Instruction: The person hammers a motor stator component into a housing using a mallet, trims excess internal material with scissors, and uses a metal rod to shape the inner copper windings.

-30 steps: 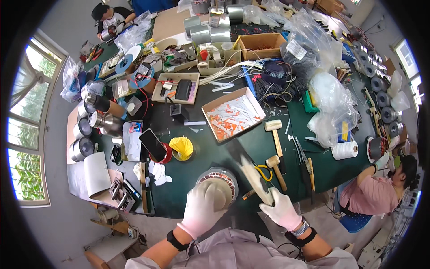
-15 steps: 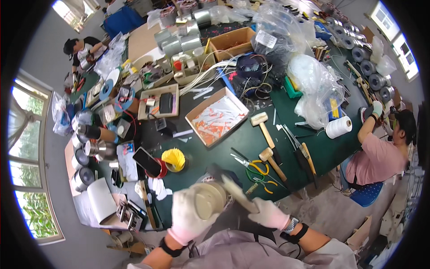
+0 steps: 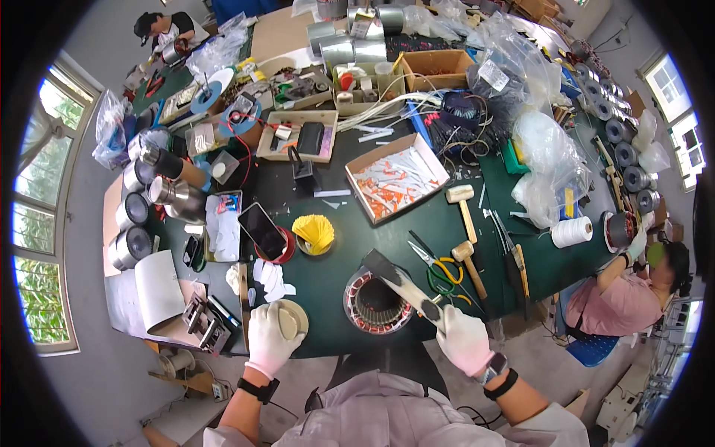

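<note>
At the front edge of the table, my left hand (image 3: pixel 269 339), in a white glove, is closed around a round beige dish-like piece (image 3: pixel 295 319). A motor stator (image 3: pixel 354 316) stands to its right, its round bore facing up and its slots showing inside. My gloved right hand (image 3: pixel 463 341) grips the pale handle of a flat tool (image 3: pixel 406 287) with a broad dark end. This tool slants over the stator's upper right rim; whether it touches the rim I cannot tell. Right of the stator lie scissors and pliers with coloured handles (image 3: pixel 445 276).
Two wooden mallets (image 3: pixel 465 249) lie at the right. Beyond the stator are a box of paper strips (image 3: pixel 398 179) and a cup of yellow slips (image 3: pixel 313 235). A phone (image 3: pixel 262 229) rests on a red roll. Co-workers sit at far left and right (image 3: pixel 618 290).
My left hand with the beige piece has moved left, off the stator, which now shows clearly. My right hand has shifted right, its tool now slanting over the stator's rim. The view has shifted too.
</note>
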The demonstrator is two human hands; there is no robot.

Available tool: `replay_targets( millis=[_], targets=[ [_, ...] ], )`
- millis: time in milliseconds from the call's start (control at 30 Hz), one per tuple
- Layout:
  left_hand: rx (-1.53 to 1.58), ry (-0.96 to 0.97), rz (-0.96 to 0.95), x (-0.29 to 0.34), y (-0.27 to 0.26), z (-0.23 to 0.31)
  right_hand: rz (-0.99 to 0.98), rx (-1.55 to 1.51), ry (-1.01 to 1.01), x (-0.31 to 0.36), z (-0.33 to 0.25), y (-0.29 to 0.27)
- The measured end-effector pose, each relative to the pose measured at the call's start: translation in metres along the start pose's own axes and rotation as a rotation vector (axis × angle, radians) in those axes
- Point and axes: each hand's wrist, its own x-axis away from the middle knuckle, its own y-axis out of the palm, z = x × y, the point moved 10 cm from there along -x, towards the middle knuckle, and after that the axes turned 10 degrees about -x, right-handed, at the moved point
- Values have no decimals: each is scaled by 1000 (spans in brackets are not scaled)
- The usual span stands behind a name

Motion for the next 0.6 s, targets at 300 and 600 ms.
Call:
replay_targets(
  millis=[300,600],
  targets=[
    [59,-96,93,16,41,-37,-29,54,71,6,4,25],
    [336,174,175,33,-15,51,210,138,392,-12,166,2]
  ],
)
